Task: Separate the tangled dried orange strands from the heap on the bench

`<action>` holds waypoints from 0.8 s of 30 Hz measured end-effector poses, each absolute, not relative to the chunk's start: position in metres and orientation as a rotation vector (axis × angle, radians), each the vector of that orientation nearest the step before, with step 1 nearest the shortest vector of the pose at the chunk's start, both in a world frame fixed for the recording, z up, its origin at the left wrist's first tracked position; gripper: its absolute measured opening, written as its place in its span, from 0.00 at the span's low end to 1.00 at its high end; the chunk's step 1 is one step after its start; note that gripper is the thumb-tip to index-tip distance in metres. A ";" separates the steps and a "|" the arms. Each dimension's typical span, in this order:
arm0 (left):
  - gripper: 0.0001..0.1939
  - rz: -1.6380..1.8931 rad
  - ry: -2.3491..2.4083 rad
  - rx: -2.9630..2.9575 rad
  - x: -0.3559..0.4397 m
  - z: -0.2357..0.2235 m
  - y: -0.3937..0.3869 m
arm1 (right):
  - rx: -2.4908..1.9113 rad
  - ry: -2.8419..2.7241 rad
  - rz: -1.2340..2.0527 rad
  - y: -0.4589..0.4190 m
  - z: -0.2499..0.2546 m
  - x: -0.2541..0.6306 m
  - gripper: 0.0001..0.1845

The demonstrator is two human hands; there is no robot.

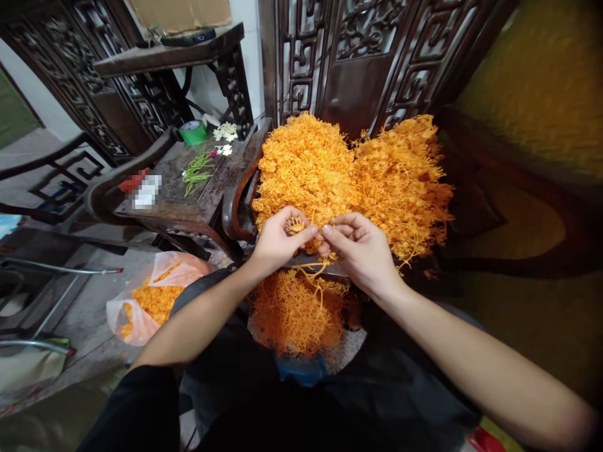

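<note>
My left hand (pixel 281 242) is pinched, with a small orange pronged plastic-looking piece (pixel 295 225) showing between thumb and fingers. Close beside it, my right hand (pixel 365 252) pinches a part of the orange material at the fingertips; its exact shape is hidden there. Thin orange stems (pixel 313 270) hang below both hands. Just behind them rises a large heap of orange branched pieces (pixel 306 163) on a dark wooden chair, with a second heap (pixel 400 188) to its right. Between my knees is a lower mass of orange branched pieces (pixel 296 314), above something blue (pixel 302 369).
At left, a small dark wooden table (pixel 181 169) bears green tape (pixel 193 132), green stems (pixel 196 171) and white flower-like pieces (pixel 225 132). A translucent bag (pixel 179 271) with orange pieces lies on the floor. Carved wooden panels (pixel 360 81) stand behind the heaps.
</note>
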State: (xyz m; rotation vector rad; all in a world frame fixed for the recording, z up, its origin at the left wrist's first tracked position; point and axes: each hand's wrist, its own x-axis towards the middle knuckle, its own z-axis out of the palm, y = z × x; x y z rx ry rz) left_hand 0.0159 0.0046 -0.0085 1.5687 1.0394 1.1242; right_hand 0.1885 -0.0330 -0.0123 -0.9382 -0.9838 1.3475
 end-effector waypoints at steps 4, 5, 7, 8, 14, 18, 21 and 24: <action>0.02 1.143 1.243 2.035 0.016 -0.005 0.000 | -1.003 -1.151 1.279 -0.034 -0.006 0.187 0.23; 0.05 1.122 1.281 2.158 0.017 -0.004 -0.002 | -1.042 -1.186 1.263 -0.034 -0.005 0.187 0.25; 0.12 1.005 1.341 2.319 0.020 -0.003 -0.008 | -1.123 -1.222 1.236 -0.032 -0.004 0.187 0.30; 0.15 0.932 1.365 2.359 0.023 -0.004 -0.011 | -1.153 -1.227 1.226 -0.031 -0.005 0.187 0.31; 0.29 0.856 1.210 2.402 0.027 -0.004 -0.020 | -1.170 -1.195 1.096 -0.020 -0.010 0.191 0.29; 0.26 0.956 1.061 2.167 0.019 0.003 -0.011 | -1.067 -1.248 1.087 -0.018 -0.010 0.198 0.22; 0.17 1.002 1.007 1.853 0.014 0.005 -0.001 | -0.997 -1.329 1.101 -0.022 -0.009 0.200 0.17; 0.15 0.980 0.917 1.585 0.012 0.001 0.007 | -1.027 -1.456 1.039 -0.028 -0.010 0.198 0.15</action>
